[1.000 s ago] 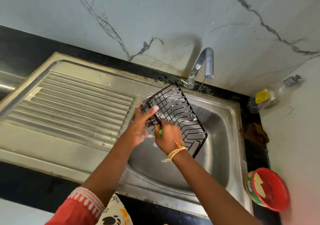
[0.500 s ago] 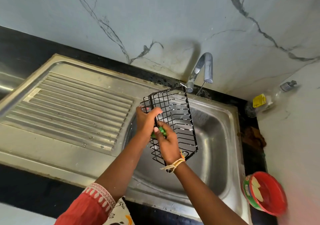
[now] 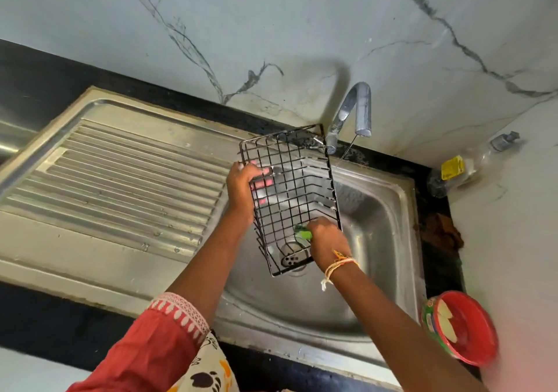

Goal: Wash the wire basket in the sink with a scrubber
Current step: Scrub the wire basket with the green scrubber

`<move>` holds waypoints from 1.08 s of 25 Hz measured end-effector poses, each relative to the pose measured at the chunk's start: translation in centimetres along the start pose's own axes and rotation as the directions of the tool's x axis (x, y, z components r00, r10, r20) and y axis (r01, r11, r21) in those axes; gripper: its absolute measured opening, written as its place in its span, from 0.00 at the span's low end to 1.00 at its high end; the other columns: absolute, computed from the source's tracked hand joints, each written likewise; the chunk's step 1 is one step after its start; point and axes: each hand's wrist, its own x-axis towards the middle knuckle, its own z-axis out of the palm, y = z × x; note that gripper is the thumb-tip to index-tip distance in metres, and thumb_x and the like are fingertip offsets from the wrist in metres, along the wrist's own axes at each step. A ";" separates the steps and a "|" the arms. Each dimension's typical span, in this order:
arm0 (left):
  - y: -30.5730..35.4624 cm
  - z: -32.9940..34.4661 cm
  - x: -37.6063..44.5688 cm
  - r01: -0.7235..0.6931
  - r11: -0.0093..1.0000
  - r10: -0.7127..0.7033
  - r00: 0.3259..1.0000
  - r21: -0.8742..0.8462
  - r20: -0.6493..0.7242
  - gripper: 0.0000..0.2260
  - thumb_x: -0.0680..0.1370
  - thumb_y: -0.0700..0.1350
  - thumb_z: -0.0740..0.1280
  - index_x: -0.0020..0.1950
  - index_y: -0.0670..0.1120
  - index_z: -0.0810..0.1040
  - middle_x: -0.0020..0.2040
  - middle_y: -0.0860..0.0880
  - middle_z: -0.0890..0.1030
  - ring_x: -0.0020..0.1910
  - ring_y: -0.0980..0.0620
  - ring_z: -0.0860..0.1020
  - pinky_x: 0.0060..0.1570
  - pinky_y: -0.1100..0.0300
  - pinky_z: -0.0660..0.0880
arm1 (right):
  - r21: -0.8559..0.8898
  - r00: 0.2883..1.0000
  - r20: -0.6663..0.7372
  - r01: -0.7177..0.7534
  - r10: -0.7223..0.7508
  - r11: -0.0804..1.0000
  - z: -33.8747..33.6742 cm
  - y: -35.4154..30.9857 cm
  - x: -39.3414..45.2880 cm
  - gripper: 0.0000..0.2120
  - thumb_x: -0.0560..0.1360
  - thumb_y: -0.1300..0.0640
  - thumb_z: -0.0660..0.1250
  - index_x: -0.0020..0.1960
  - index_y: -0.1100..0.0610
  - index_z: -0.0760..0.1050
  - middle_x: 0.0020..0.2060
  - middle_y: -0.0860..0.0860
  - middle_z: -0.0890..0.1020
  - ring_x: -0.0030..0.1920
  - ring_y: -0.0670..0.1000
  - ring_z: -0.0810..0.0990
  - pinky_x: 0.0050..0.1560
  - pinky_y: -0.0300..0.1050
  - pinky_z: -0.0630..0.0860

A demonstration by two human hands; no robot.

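Observation:
A black wire basket (image 3: 297, 165) is held upright over the steel sink bowl (image 3: 374, 240), its grid facing me. My left hand (image 3: 241, 191) grips its left edge, with the fingers curled through the wires behind the grid. My right hand (image 3: 327, 240) holds a green scrubber (image 3: 303, 233) pressed against the basket's lower right part. Soap foam clings to some wires. A thin stream of water falls from the tap (image 3: 354, 111) just right of the basket.
A ribbed steel drainboard (image 3: 120, 180) lies left of the bowl. On the black counter to the right stand a red-lidded tub (image 3: 462, 326), a brown cloth (image 3: 440, 234) and a clear bottle with a yellow label (image 3: 462, 168). A marble wall rises behind.
The basket has been turned from a tilted side-on pose to upright with its grid facing me. My right hand and the scrubber moved down to its lower right part.

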 end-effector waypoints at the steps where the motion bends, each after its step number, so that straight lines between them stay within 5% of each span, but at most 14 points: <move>1: -0.1 0.3 0.3 -0.020 0.999 0.020 1.000 -0.033 0.008 0.30 0.58 0.53 0.64 0.58 0.42 0.75 0.51 0.44 0.84 0.47 0.46 0.83 0.39 0.57 0.72 | -0.046 0.998 -0.002 -0.068 0.068 0.997 -0.2 -0.4 0.2 0.19 0.73 0.67 0.64 0.62 0.56 0.76 0.56 0.56 0.79 0.54 0.58 0.80 0.52 0.49 0.77; 3: -0.4 1.0 0.8 -0.072 0.994 0.071 0.997 -0.086 -0.005 0.25 0.59 0.50 0.64 0.54 0.42 0.77 0.53 0.39 0.83 0.49 0.42 0.82 0.40 0.54 0.73 | -0.076 0.996 0.041 -0.074 0.077 0.994 -0.1 -2.7 -0.3 0.16 0.76 0.63 0.63 0.62 0.54 0.76 0.54 0.56 0.81 0.54 0.57 0.80 0.52 0.48 0.77; 6: -1.3 1.4 1.1 -0.058 0.993 0.055 0.998 -0.103 -0.035 0.22 0.58 0.47 0.66 0.50 0.42 0.77 0.47 0.39 0.83 0.45 0.41 0.81 0.34 0.58 0.71 | 0.083 0.968 0.132 0.202 -0.211 0.976 1.9 -4.5 -3.0 0.21 0.75 0.64 0.62 0.65 0.48 0.75 0.55 0.56 0.82 0.57 0.57 0.78 0.57 0.49 0.74; 8: -2.1 1.1 1.0 -0.037 0.994 0.036 0.999 -0.104 -0.004 0.29 0.57 0.48 0.66 0.55 0.37 0.78 0.47 0.40 0.83 0.45 0.40 0.82 0.34 0.57 0.73 | 0.041 0.947 0.157 0.278 -0.281 0.960 1.0 -1.1 -2.6 0.22 0.74 0.65 0.64 0.64 0.46 0.76 0.57 0.54 0.81 0.59 0.55 0.77 0.63 0.47 0.71; 11: -2.4 1.7 1.4 -0.029 0.993 0.039 0.996 -0.114 0.086 0.35 0.57 0.50 0.65 0.61 0.35 0.76 0.52 0.36 0.82 0.47 0.39 0.82 0.38 0.54 0.76 | -0.150 0.995 0.044 0.100 -0.095 0.984 -0.4 2.6 -0.5 0.16 0.77 0.62 0.62 0.61 0.49 0.78 0.58 0.53 0.80 0.59 0.54 0.77 0.61 0.48 0.73; 13: -1.8 2.7 1.6 -0.053 0.994 0.060 0.995 -0.095 0.078 0.33 0.58 0.47 0.63 0.61 0.36 0.76 0.52 0.36 0.82 0.46 0.39 0.82 0.39 0.56 0.76 | -0.094 1.000 0.020 -0.016 0.018 0.995 -0.1 -0.3 -0.8 0.15 0.77 0.63 0.60 0.62 0.55 0.76 0.57 0.56 0.79 0.58 0.57 0.78 0.57 0.50 0.76; 18: -2.1 1.8 2.4 -0.050 0.995 0.055 0.996 -0.082 0.063 0.30 0.60 0.46 0.62 0.61 0.36 0.76 0.54 0.34 0.81 0.47 0.38 0.82 0.37 0.58 0.73 | 0.218 0.970 0.085 0.204 -0.226 0.955 1.3 -2.3 -3.3 0.24 0.72 0.69 0.63 0.62 0.48 0.78 0.55 0.54 0.83 0.55 0.57 0.80 0.55 0.46 0.75; 20: -2.4 1.2 2.3 -0.021 0.993 0.034 0.994 -0.118 0.106 0.26 0.62 0.43 0.59 0.58 0.37 0.77 0.55 0.34 0.81 0.47 0.38 0.81 0.38 0.58 0.74 | 0.040 0.980 0.069 0.182 -0.185 0.982 0.3 0.6 -2.1 0.21 0.73 0.68 0.64 0.59 0.48 0.80 0.55 0.52 0.83 0.55 0.54 0.80 0.56 0.47 0.77; 23: -2.6 1.6 2.4 0.000 0.985 0.020 0.993 -0.170 0.116 0.27 0.62 0.43 0.58 0.60 0.39 0.76 0.55 0.35 0.80 0.49 0.39 0.81 0.40 0.57 0.73 | -0.204 0.997 -0.063 -0.062 0.050 0.977 -1.3 1.8 -0.9 0.13 0.76 0.64 0.61 0.57 0.56 0.79 0.52 0.54 0.82 0.53 0.56 0.81 0.51 0.49 0.80; 25: -2.2 2.1 2.7 -0.008 0.981 0.018 0.999 -0.192 0.050 0.29 0.62 0.43 0.59 0.62 0.38 0.75 0.54 0.36 0.81 0.49 0.39 0.81 0.37 0.58 0.72 | -0.054 0.999 -0.019 -0.028 0.027 0.998 -0.9 -0.6 -1.5 0.16 0.76 0.65 0.59 0.60 0.55 0.77 0.53 0.56 0.81 0.53 0.58 0.81 0.51 0.49 0.78; 27: -1.8 2.2 3.0 -0.072 0.983 0.071 0.997 -0.169 -0.009 0.30 0.59 0.43 0.62 0.61 0.37 0.77 0.52 0.35 0.81 0.46 0.39 0.81 0.32 0.61 0.72 | 0.118 0.986 0.060 0.149 -0.157 0.982 0.1 -2.8 -3.5 0.22 0.73 0.65 0.60 0.64 0.51 0.76 0.55 0.56 0.82 0.55 0.58 0.80 0.52 0.49 0.77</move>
